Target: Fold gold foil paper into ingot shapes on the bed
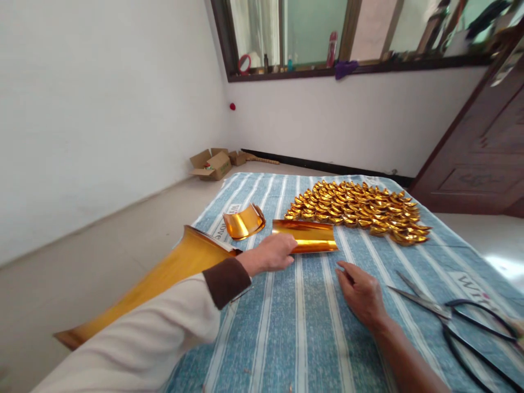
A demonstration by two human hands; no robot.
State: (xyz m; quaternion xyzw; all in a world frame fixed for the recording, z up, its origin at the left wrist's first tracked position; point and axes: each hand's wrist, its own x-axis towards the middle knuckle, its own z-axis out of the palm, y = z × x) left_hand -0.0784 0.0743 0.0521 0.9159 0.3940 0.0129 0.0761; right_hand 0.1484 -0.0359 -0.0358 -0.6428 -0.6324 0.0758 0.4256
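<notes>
The left hand (272, 254) rests its fingers on a curled gold foil sheet (306, 236) lying on the striped blue cloth (286, 327), its grip loose over the sheet's near edge. The right hand (362, 295) lies flat and wide, holding nothing, at 5 o'clock from the sheet. Pressing gently should keep the foil from creasing. A pile of folded gold ingots (360, 210) sits at 1 o'clock, another curled foil piece (244, 221) at 10 o'clock, scissors (450, 314) at 4 o'clock.
</notes>
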